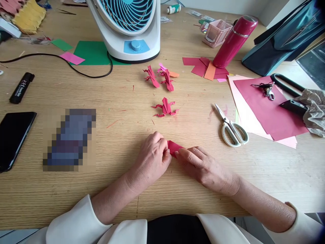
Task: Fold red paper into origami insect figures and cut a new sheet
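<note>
A small folded piece of red paper [174, 146] lies low over the table between my two hands. My left hand [154, 154] is closed, pinching the paper's left end with thumb and fingers. On the other end, the fingers and thumb of my right hand [203, 166] press together on the paper. Part of it is hidden under my fingers. Just beyond my hands sits a red origami frog [166, 107] with spread legs. Farther back are two more red folded frogs, one on the left [151, 77] and one on the right [168, 80], beside pink and orange paper bits.
White-handled scissors [233, 130] lie to the right, near stacked red paper [269, 112]. A fan [134, 47] stands at the back, its cable running left. A red thermos [235, 44] and teal bag [284, 37] stand back right. A marker [21, 88] and black phone [15, 139] lie left.
</note>
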`<action>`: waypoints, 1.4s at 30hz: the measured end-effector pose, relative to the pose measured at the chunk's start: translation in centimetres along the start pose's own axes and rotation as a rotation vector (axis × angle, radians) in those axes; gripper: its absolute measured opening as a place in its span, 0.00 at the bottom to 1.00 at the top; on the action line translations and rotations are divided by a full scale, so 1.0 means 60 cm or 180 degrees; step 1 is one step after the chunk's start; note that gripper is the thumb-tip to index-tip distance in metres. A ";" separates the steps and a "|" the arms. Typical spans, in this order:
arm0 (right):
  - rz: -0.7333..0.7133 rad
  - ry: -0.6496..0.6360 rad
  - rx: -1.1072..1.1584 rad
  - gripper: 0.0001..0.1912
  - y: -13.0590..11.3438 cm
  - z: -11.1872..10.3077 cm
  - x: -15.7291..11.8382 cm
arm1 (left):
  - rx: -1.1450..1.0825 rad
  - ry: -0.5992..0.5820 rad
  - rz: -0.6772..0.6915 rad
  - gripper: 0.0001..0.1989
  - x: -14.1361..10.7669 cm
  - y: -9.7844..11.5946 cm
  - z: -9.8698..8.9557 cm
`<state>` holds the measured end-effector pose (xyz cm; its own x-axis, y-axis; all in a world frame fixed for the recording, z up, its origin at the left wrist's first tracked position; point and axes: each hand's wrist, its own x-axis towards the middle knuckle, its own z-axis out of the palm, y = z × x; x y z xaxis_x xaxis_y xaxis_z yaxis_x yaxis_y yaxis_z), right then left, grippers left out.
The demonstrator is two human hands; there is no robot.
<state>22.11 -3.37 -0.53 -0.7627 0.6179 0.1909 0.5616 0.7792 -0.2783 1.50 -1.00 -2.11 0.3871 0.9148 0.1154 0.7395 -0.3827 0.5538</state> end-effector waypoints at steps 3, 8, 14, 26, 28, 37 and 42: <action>-0.0234 0.0012 -0.0199 0.16 0.002 -0.001 0.001 | 0.0008 -0.0019 0.0000 0.08 0.001 0.000 0.000; -0.0385 -0.0047 -0.0484 0.16 0.006 -0.005 0.006 | -0.0079 0.0071 0.0048 0.09 -0.002 -0.004 -0.002; -0.0476 -0.0050 -0.0587 0.19 0.010 -0.003 0.012 | -0.0111 0.0015 0.0095 0.09 -0.006 -0.006 -0.003; -0.0488 0.0182 -0.0674 0.15 0.006 0.013 0.008 | -0.0399 0.0042 0.0125 0.09 -0.012 -0.013 -0.005; -0.0510 0.0195 -0.0743 0.16 0.005 0.012 0.008 | -0.0360 0.0088 0.0126 0.09 -0.013 -0.014 -0.003; -0.0548 0.0092 -0.0836 0.21 0.002 0.009 0.009 | -0.0139 0.0111 0.0199 0.08 -0.013 -0.010 -0.005; -0.0473 0.0029 -0.0819 0.21 0.000 0.005 0.013 | 0.0163 0.0220 0.0292 0.07 -0.016 -0.022 -0.006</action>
<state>21.43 -2.92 -0.65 -0.8404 0.4950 0.2206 0.5076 0.8616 0.0009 -0.07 -1.30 -2.65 0.4170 0.8816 0.2212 0.7304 -0.4698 0.4957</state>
